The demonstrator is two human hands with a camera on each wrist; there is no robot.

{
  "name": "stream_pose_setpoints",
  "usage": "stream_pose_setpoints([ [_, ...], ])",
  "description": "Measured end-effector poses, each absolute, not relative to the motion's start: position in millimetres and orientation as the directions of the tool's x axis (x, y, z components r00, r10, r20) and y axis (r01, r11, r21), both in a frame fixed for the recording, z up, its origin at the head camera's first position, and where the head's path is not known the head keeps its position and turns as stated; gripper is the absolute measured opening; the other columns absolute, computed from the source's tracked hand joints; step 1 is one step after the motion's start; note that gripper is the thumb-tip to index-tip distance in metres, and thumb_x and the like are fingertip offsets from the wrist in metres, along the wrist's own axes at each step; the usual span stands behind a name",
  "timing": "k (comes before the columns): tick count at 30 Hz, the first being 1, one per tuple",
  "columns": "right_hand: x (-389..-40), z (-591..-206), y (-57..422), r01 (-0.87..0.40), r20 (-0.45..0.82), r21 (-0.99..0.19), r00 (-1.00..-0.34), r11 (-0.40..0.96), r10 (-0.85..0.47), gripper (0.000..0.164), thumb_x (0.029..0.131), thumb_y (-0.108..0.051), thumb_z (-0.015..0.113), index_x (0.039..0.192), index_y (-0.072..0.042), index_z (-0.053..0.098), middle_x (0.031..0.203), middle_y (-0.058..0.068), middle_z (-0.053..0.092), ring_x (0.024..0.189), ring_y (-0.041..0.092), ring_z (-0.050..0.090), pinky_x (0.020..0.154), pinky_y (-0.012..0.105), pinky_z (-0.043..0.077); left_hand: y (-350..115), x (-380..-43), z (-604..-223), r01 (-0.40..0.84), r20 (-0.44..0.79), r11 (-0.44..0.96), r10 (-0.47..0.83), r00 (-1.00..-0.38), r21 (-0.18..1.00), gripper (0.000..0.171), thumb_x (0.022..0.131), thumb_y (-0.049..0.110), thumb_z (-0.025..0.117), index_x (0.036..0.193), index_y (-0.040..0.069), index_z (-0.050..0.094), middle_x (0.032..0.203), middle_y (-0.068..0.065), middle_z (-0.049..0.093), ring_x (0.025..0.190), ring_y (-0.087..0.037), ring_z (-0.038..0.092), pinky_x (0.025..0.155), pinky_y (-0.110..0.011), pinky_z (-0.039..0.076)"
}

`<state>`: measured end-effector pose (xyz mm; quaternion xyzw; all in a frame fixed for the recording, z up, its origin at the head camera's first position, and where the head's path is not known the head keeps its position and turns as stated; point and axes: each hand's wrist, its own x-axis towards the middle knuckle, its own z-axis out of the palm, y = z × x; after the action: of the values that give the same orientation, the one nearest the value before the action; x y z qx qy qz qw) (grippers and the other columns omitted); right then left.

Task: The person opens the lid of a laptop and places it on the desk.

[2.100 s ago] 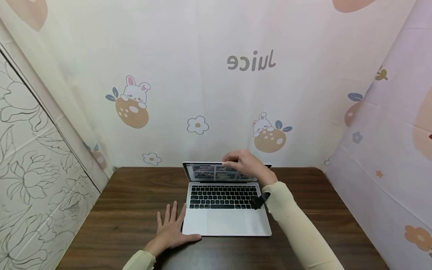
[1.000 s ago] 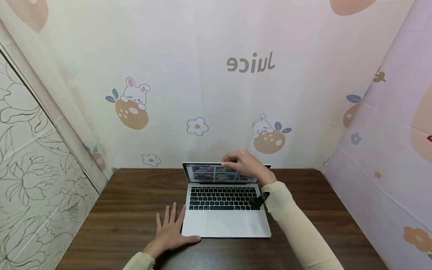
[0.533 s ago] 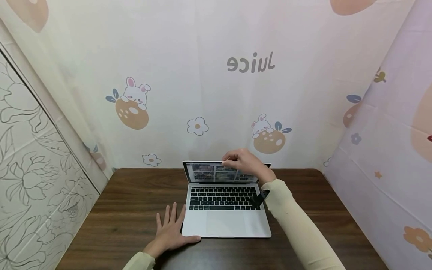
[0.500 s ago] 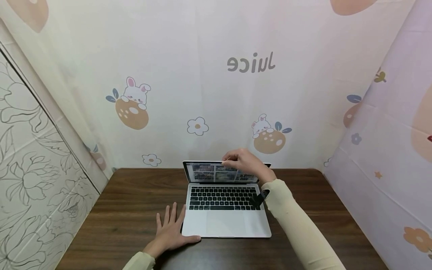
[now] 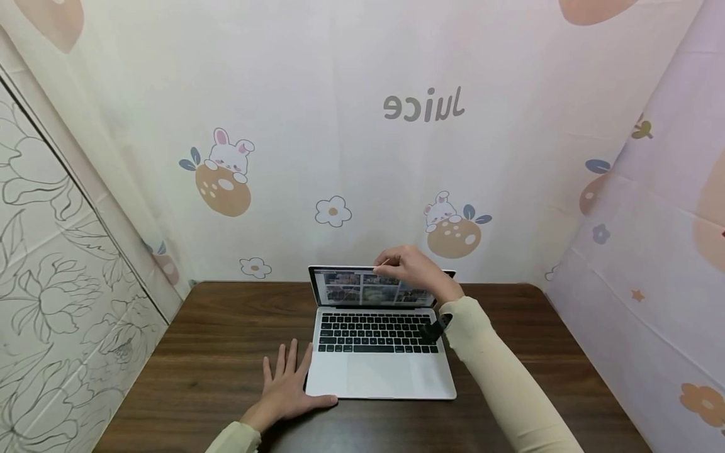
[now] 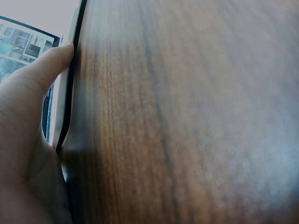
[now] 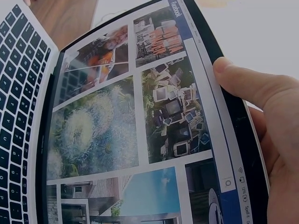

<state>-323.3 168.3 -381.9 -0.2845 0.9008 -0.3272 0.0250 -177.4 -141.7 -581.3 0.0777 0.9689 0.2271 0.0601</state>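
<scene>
A silver laptop (image 5: 374, 375) with black keys stands unfolded on the wooden table, its lit screen (image 7: 96, 121) showing rows of pictures. My right hand (image 5: 416, 275) pinches the top edge of the lid, right of its middle. In the right wrist view the thumb (image 7: 247, 81) lies on the black screen border, the other fingers curl behind the lid, partly hidden. With fingers spread, my left hand (image 5: 283, 391) rests on the table beside the laptop's front left corner. Its thumb (image 6: 53, 63) lies along the laptop's front edge.
The brown wooden table (image 5: 226, 321) reaches back to a pale printed curtain (image 5: 283, 157) with rabbits and flowers. More curtain hangs along both sides. A black wrist camera (image 5: 436, 329) on the right sleeve overlaps the keyboard in the head view.
The right hand and the lid's top edge have risen slightly, and more of the screen shows as the lid tilts back. The left hand and laptop base stay in place.
</scene>
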Motion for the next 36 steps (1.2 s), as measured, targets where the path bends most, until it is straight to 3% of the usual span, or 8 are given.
stream_pose_setpoints([
  [11,-331,-380,169,-0.478,0.139,-0.615,-0.849,0.627,-0.510,0.012,0.099,-0.028,0.071,0.105,-0.020,0.078,0.101,0.000,0.078,0.092,0.015,0.074,0.082,0.041,0.061,-139,-177,-570,0.119,-0.109,0.884,0.187,-0.976,0.452,0.133,0.064,0.093,0.066,0.165,0.017,0.025,0.172,-0.022,0.010,0.157,-0.049,0.003,0.116,-0.076,-0.009],
  [19,-339,-378,166,-0.488,0.148,-0.605,-0.845,0.629,-0.513,0.013,0.100,-0.030,0.070,0.104,-0.020,0.078,0.099,0.000,0.078,0.090,0.014,0.074,0.082,0.040,0.060,-141,-176,-572,0.121,-0.083,0.871,0.181,-0.980,0.476,0.133,0.063,0.092,0.068,0.164,0.016,0.027,0.171,-0.023,0.012,0.157,-0.050,0.004,0.116,-0.076,-0.012],
  [36,-350,-380,164,-0.507,0.186,-0.559,-0.848,0.656,-0.497,0.013,0.101,-0.029,0.069,0.103,-0.019,0.076,0.096,0.001,0.078,0.088,0.015,0.074,0.078,0.040,0.060,-141,-178,-582,0.126,-0.080,0.885,0.180,-0.980,0.448,0.134,0.063,0.096,0.061,0.167,0.023,0.018,0.173,-0.021,0.006,0.158,-0.047,-0.001,0.115,-0.075,-0.015],
])
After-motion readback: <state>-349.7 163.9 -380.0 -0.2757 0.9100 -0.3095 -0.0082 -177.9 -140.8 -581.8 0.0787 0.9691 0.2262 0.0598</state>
